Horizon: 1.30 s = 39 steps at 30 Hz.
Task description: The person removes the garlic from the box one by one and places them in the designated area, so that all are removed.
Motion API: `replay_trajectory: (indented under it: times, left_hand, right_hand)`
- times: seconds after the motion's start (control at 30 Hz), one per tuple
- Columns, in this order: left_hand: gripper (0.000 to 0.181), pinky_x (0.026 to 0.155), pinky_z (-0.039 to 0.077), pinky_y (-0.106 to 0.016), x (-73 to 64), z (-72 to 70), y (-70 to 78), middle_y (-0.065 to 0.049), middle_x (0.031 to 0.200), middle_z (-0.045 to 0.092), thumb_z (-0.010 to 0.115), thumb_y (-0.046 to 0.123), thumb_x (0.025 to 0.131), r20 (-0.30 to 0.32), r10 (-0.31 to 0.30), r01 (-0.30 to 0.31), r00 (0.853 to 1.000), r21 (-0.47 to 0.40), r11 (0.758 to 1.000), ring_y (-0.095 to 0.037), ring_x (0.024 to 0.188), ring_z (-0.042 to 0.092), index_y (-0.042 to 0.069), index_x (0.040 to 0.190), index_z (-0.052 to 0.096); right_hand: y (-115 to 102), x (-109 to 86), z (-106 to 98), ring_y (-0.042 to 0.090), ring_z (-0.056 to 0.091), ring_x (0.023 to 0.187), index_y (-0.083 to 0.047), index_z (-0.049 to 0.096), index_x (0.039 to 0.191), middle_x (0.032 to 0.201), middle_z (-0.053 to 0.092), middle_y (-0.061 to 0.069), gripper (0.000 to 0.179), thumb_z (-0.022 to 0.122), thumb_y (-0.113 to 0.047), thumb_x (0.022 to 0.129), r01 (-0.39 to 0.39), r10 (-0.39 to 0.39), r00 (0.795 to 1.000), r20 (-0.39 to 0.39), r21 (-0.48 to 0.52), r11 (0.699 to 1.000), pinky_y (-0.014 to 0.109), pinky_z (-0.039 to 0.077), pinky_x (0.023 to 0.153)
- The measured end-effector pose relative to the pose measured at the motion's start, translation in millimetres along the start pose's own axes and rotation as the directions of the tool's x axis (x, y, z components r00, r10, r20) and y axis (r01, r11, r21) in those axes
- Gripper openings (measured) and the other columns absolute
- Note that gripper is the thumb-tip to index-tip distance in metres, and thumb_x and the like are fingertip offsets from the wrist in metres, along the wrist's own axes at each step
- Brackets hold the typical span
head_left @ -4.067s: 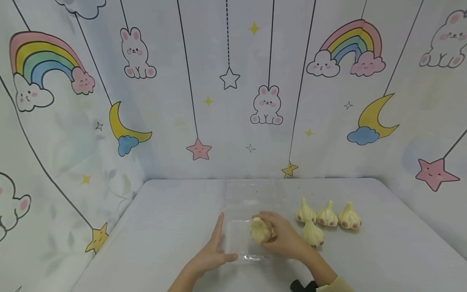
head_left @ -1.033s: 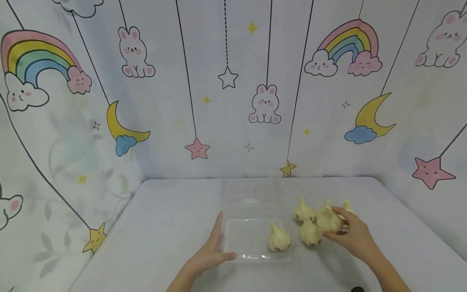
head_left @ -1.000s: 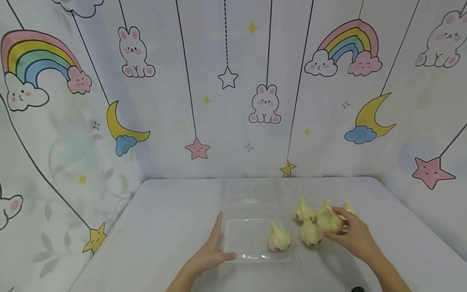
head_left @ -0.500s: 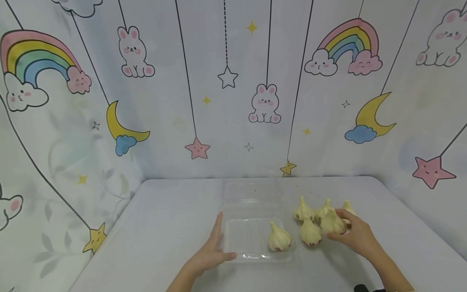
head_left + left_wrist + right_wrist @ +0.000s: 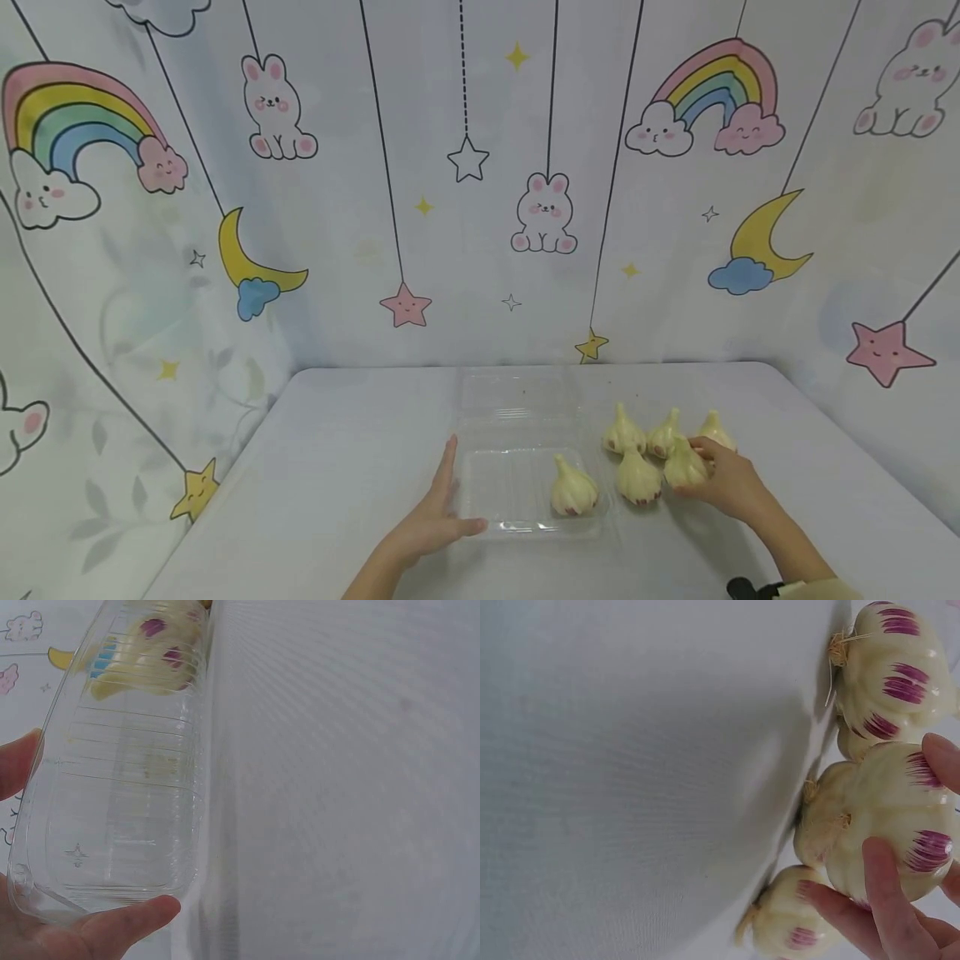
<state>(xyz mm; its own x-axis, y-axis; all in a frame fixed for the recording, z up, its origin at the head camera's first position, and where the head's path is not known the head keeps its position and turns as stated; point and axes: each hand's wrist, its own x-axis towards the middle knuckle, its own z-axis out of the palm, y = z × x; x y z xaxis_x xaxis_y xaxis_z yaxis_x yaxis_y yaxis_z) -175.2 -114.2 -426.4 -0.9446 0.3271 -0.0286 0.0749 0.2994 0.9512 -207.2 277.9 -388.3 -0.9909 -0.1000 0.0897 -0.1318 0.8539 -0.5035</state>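
Note:
My right hand point(image 5: 727, 479) grips a pale garlic bulb point(image 5: 684, 465) at the right of the table, fingers and thumb around its sides. The right wrist view shows this held garlic bulb point(image 5: 877, 806) with purple streaks; whether its base touches the table I cannot tell. Other garlic bulbs point(image 5: 639, 479) stand close beside and behind it. My left hand point(image 5: 435, 512) spreads thumb and fingers, nearly straight, along the left side of a clear plastic container point(image 5: 491, 527). One garlic bulb point(image 5: 574, 490) sits in the container's right part, also visible in the left wrist view.
The container's clear lid point(image 5: 517, 392) lies folded back behind its base. White cloth point(image 5: 360, 425) covers the table, and a patterned curtain point(image 5: 337, 208) rises at its back. A dark object point(image 5: 742, 588) shows near the right wrist.
Earlier the right hand held a garlic bulb over the container. It has since moved right to the other bulbs, and the held bulb now sits lower and more upright. The left hand stays put.

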Motion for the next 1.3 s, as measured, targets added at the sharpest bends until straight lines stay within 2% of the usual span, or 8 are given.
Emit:
replay_trajectory:
  times: [0.13, 0.27, 0.67, 0.8, 1.03, 1.3]
  left_hand:
    - [0.117, 0.093, 0.029, -0.066, 0.6, 0.3, -0.9, -0.021, 0.149, -0.016, 0.073, 0.009, 0.072, -0.004, -0.008, 0.008, 1.000, -0.004, 1.000, -0.056, 0.127, 0.011, 0.021, 0.145, -0.017]
    - [0.116, 0.095, 0.027, -0.065, 0.7, 0.4, -1.9, -0.019, 0.149, -0.016, 0.073, 0.010, 0.073, 0.000, -0.010, 0.010, 1.000, -0.016, 1.000, -0.055, 0.128, 0.011, 0.023, 0.145, -0.016]
    - [0.116, 0.095, 0.024, -0.068, 0.0, 1.4, -0.8, -0.018, 0.150, -0.016, 0.074, 0.010, 0.072, 0.002, -0.013, 0.013, 1.000, -0.011, 1.000, -0.055, 0.129, 0.010, 0.026, 0.145, -0.016]
    - [0.117, 0.094, 0.021, -0.070, -0.3, 1.3, 0.3, -0.019, 0.149, -0.017, 0.073, 0.010, 0.072, 0.005, -0.014, 0.014, 1.000, -0.002, 1.000, -0.055, 0.128, 0.010, 0.026, 0.144, -0.018]
    - [0.117, 0.095, 0.021, -0.069, 0.0, 1.3, 1.1, -0.019, 0.149, -0.016, 0.074, 0.011, 0.072, -0.007, -0.029, 0.029, 1.000, 0.007, 1.000, -0.055, 0.128, 0.011, 0.023, 0.145, -0.017]
    - [0.117, 0.095, 0.021, -0.069, 0.0, 1.1, 2.0, -0.020, 0.149, -0.016, 0.073, 0.011, 0.072, -0.009, -0.035, 0.035, 0.999, 0.011, 0.999, -0.055, 0.128, 0.011, 0.023, 0.145, -0.017]
  right_hand:
    - [5.7, 4.4, 3.9, 0.054, 0.049, 0.099, 0.016, 0.047, 0.116, 0.108, 0.053, 0.038, 0.074, 0.082, -0.023, 0.063, 0.018, -0.017, 1.000, 0.013, -0.026, 1.000, 0.063, 0.041, 0.078]
    - [11.8, 8.4, 9.1, 0.053, 0.050, 0.099, 0.018, 0.048, 0.113, 0.106, 0.055, 0.037, 0.073, 0.082, -0.021, 0.062, 0.045, -0.045, 0.999, 0.021, -0.043, 0.998, 0.061, 0.041, 0.079]
    - [8.1, 10.2, 10.1, 0.048, 0.056, 0.088, 0.013, 0.051, 0.110, 0.099, 0.057, 0.037, 0.065, 0.082, -0.017, 0.061, 0.050, -0.048, 0.998, 0.030, -0.063, 0.997, 0.053, 0.048, 0.069]
    - [5.9, 9.4, 8.6, 0.050, 0.054, 0.091, 0.014, 0.050, 0.111, 0.102, 0.055, 0.038, 0.069, 0.083, -0.020, 0.061, 0.021, -0.020, 0.999, 0.034, -0.057, 0.998, 0.055, 0.047, 0.071]
    - [5.6, 7.1, 6.4, 0.054, 0.050, 0.097, 0.012, 0.049, 0.114, 0.106, 0.054, 0.038, 0.073, 0.083, -0.026, 0.061, 0.014, -0.012, 0.999, 0.034, -0.054, 0.998, 0.066, 0.039, 0.077]
    - [2.9, 2.4, 1.2, 0.057, 0.048, 0.097, 0.012, 0.043, 0.121, 0.110, 0.052, 0.038, 0.077, 0.078, -0.032, 0.068, -0.019, 0.020, 1.000, 0.020, -0.034, 0.999, 0.053, 0.049, 0.067]
